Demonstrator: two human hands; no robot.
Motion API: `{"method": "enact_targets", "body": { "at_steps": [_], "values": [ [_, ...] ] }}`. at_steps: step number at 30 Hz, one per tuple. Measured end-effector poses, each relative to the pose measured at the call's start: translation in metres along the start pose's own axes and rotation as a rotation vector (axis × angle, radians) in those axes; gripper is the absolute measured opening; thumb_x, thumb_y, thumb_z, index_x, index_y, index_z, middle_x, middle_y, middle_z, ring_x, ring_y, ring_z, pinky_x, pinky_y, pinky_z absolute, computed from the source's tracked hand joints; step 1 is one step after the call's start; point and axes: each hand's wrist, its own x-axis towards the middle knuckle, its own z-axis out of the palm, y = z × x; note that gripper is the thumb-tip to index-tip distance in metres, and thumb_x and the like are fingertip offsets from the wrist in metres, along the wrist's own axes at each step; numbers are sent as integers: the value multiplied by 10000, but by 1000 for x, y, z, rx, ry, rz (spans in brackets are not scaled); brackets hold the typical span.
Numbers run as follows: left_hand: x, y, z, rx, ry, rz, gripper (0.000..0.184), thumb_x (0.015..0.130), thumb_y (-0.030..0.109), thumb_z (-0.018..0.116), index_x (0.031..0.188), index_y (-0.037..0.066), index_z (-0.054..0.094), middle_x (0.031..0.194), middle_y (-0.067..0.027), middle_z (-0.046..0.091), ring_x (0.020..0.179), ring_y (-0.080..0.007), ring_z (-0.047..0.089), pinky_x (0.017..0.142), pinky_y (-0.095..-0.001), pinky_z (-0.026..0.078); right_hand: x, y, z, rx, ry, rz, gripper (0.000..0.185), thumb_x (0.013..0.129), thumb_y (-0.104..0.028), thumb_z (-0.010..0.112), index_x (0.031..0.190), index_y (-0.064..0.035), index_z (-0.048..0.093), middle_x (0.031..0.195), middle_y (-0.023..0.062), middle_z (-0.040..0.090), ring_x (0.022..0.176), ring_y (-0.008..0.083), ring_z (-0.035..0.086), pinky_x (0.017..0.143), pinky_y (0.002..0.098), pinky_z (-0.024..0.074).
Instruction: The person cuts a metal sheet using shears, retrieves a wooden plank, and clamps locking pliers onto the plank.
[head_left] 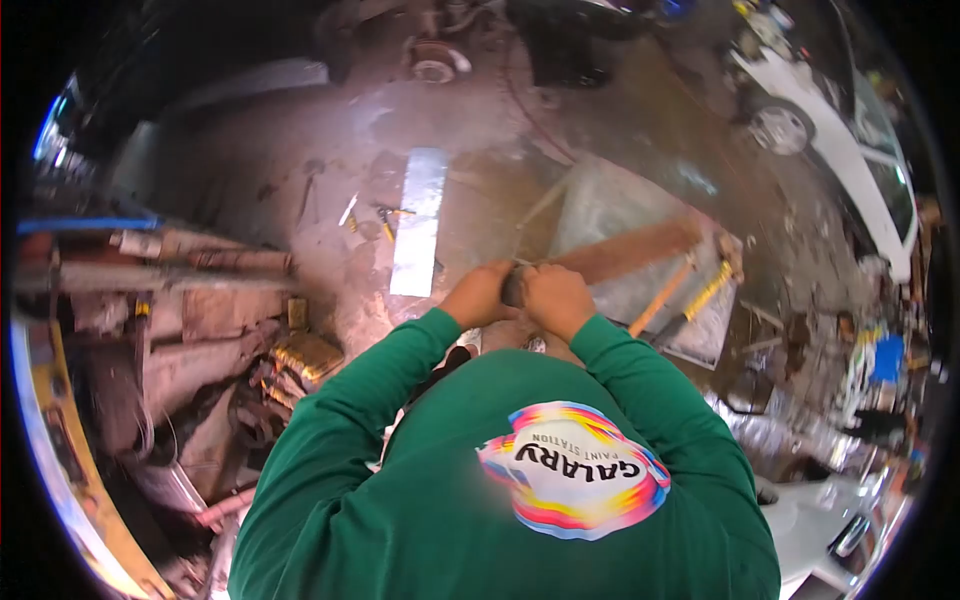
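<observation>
Both hands meet low in front of my body, around a small dark rounded object [514,287] whose kind I cannot make out. My left hand [480,294] is closed against its left side. On the other side, the fingers of my right hand [558,299] curl over it. A long rusty brown board or bar [630,250] lies just beyond my right hand, on a grey sheet [600,205]. Two tools rest on the sheet, one with a wooden handle [662,298] and one with a yellow handle [708,290].
A shiny metal strip [418,220] lies on the floor ahead, with pliers [388,222] beside it. Cluttered shelving [190,275] stands at the left. A white car part with a wheel [782,128] is at the upper right. A brake hub [435,66] shows at the back.
</observation>
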Motion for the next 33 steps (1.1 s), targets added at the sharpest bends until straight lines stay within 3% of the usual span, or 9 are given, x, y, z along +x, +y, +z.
{"method": "enact_targets", "body": {
  "at_steps": [8,14,18,22,26,28,30,31,33],
  "values": [
    [-98,-22,-11,-60,295,-166,963,718,313,948,1530,28,515,1410,-271,616,1373,-446,549,1168,-494,454,13,7,7,-55,37,-121,214,946,-243,657,980,-39,711,952,182,758,943,375,738,834,507,602],
    [-325,-92,76,-15,243,-951,977,757,492,907,1525,14,536,1476,-284,598,1389,-436,557,1181,-490,454,21,27,1,-100,83,-150,241,994,-261,624,973,-27,680,959,213,749,947,416,724,814,546,586],
    [-482,-70,175,-43,42,-1393,956,773,581,886,1422,-57,595,1313,-280,711,1229,-440,682,1052,-505,555,21,20,-8,-44,8,-115,249,1022,-266,603,972,-26,646,973,250,723,944,475,691,813,580,553],
    [-577,-61,270,-149,-341,-1427,901,766,762,792,1099,-74,786,1143,-299,764,1146,-431,719,1025,-479,554,17,16,-7,-33,28,-88,251,1034,-263,596,972,-22,636,986,270,712,946,496,677,818,593,538],
    [-571,-81,259,-451,-343,-1503,777,798,680,821,1097,-37,806,1144,-269,771,1142,-405,727,1027,-470,559,16,15,1,-24,51,-49,274,1053,-276,583,1000,-16,655,999,271,719,949,496,682,829,590,540],
    [-558,-106,243,-90,51,-1177,705,826,639,810,1150,14,798,1196,-218,769,1164,-391,713,1032,-482,554,18,6,-3,-38,51,-16,287,1058,-282,580,1028,-12,671,1017,272,725,959,494,688,839,584,545],
    [-544,-140,204,-117,201,-1078,472,860,491,815,1082,74,808,1073,-242,771,1065,-426,732,979,-510,576,15,-7,-4,-38,28,88,309,1059,-288,583,1087,-5,702,1041,268,744,966,485,706,851,577,555],
    [-529,-146,171,-234,349,-1165,405,855,421,827,1041,62,805,1039,-266,769,1021,-451,740,954,-510,590,16,-16,-4,-41,35,104,309,1059,-288,583,1087,-5,702,1041,268,744,966,485,706,851,577,555],
    [-516,-136,90,-205,356,-1122,391,853,379,833,1025,29,799,1017,-284,767,994,-466,744,940,-505,596,13,-29,-4,-74,-12,264,354,1060,-300,587,1205,0,707,1180,266,737,1107,471,689,943,566,545]
  ]
}}
